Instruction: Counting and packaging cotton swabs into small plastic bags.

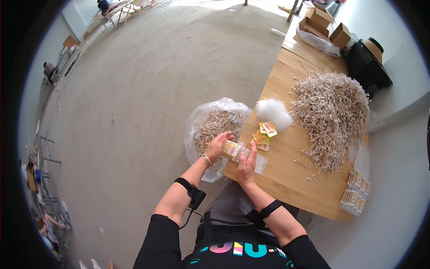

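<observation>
Between my two hands, above the near left corner of the table, is a bundle of cotton swabs (242, 154) with a yellow and white label card (231, 148) on its top. My left hand (216, 146) closes on the bundle's left end, and a light bangle circles that wrist. At the other end, my right hand (246, 167) presses in with its fingers along the side. Several loose yellow label cards (262, 142) lie on the table just beyond my right hand. Behind them sits a tuft of white, fluffy material (273, 114). A small white sheet (261, 165) lies beside my right hand.
A large heap of loose swabs (331, 116) covers much of the wooden table (273, 179). Packed swab bundles (356, 193) sit at its right edge. Left of the table stands a clear plastic bag (193, 130) of swabs. Cardboard boxes (320, 20) and a black container (368, 67) are farther back.
</observation>
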Tool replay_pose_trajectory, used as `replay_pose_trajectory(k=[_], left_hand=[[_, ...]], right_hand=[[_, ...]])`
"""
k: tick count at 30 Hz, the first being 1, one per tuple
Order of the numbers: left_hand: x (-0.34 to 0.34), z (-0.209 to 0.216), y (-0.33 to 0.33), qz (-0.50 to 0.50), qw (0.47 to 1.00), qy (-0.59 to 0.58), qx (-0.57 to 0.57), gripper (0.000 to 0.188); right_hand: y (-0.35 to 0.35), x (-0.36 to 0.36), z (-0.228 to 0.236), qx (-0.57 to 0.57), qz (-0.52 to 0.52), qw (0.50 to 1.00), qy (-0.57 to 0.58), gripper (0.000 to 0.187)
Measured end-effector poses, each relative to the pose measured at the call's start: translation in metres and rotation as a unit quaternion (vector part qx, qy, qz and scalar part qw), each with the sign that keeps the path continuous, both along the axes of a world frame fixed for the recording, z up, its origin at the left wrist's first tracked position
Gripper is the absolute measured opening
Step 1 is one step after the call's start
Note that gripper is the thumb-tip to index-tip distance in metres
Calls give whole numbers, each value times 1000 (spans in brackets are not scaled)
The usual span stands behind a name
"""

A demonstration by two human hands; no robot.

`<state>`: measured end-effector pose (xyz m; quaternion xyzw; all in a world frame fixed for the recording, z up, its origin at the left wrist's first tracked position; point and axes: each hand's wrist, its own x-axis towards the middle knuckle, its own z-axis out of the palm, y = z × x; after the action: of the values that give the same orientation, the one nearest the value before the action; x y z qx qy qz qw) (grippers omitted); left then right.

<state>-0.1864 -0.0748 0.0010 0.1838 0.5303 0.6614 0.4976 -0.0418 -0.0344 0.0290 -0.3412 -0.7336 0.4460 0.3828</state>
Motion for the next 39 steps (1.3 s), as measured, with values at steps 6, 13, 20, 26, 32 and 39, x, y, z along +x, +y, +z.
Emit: replay_pose_trajectory(k=[6, 13, 20, 26, 32, 39], left_hand=[[-2, 4, -6, -39, 999, 1, -9, 44], [2, -3, -3, -30, 997, 66, -24, 43], [1, -23, 0, -8, 1000, 11, -1, 43], [0, -14, 4, 127, 918, 361, -103, 37], [74, 52, 20, 77, 791, 606, 26, 34], [179, 22, 47, -121, 755, 630, 134, 29]], right_hand=[[-11, -25, -5, -51, 34, 997, 44, 55], [-16, -37, -2, 12, 27, 999, -43, 58], [14, 4, 6, 65, 55, 996, -42, 55], [81, 111, 6, 223, -229, 884, -342, 48], [82, 159, -8, 211, -197, 921, -261, 22], [49, 176, -2, 161, -139, 968, -133, 20]])
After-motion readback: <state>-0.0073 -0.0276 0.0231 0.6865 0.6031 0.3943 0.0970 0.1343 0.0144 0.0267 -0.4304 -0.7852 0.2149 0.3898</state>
